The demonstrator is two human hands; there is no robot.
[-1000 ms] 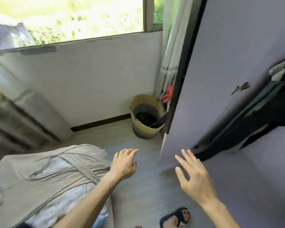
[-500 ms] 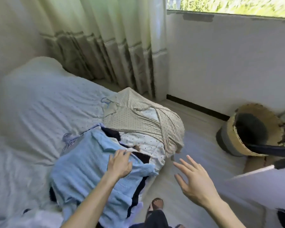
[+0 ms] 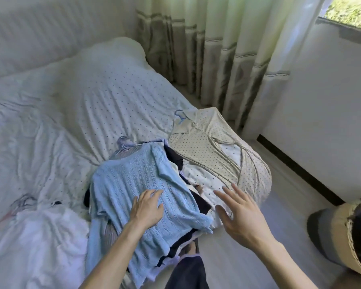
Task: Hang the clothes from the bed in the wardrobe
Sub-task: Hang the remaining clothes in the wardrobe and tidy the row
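Note:
A pile of clothes on hangers lies at the near corner of the bed [image 3: 75, 113]. On top is a light blue knitted sweater [image 3: 131, 182] with dark garments [image 3: 175, 159] under it. My left hand [image 3: 147, 208] rests flat on the sweater, fingers straight. My right hand [image 3: 241, 213] hovers open, fingers spread, just right of the pile. A beige dotted garment [image 3: 206, 147] on a blue hanger [image 3: 180, 115] drapes over the bed's corner. A white garment [image 3: 42, 230] lies at the near left. The wardrobe is out of view.
Long curtains [image 3: 215, 51] hang behind the bed, beside a white wall [image 3: 321, 113] under a window. A woven basket [image 3: 342, 232] stands on the light floor [image 3: 248, 265] at the right. My dark-clothed leg [image 3: 188, 274] shows at the bottom.
The view swung from the wardrobe door and basket to the bed. My left hand came down onto the blue sweater. My right hand moved in beside the pile, still open.

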